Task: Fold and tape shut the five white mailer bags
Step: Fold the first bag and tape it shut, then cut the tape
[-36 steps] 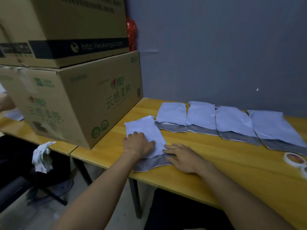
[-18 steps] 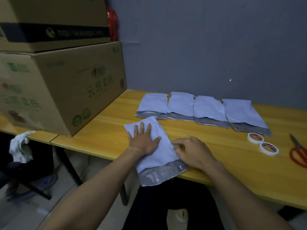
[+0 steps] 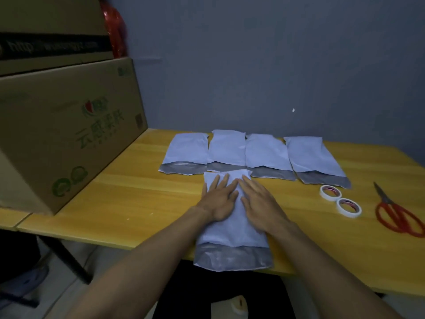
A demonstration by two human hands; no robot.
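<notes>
A white mailer bag (image 3: pixel 232 233) lies lengthwise on the wooden table (image 3: pixel 138 199) in front of me, its grey flap hanging over the near edge. My left hand (image 3: pixel 218 199) and my right hand (image 3: pixel 258 203) both press flat on it with straight fingers, side by side. Several more white mailer bags (image 3: pixel 264 153) lie in a row behind it, grey flaps toward me. Two rolls of tape (image 3: pixel 340 201) sit to the right.
Red-handled scissors (image 3: pixel 395 212) lie at the right end of the table. Two stacked cardboard boxes (image 3: pixel 64 125) fill the left end. A grey wall stands behind the row of bags. A red object (image 3: pixel 115 31) shows behind the boxes.
The bag under my hands has turned from slanted to straight and slid toward the table's middle. My right hand moved from the bag's side onto its top, fingers now flat.
</notes>
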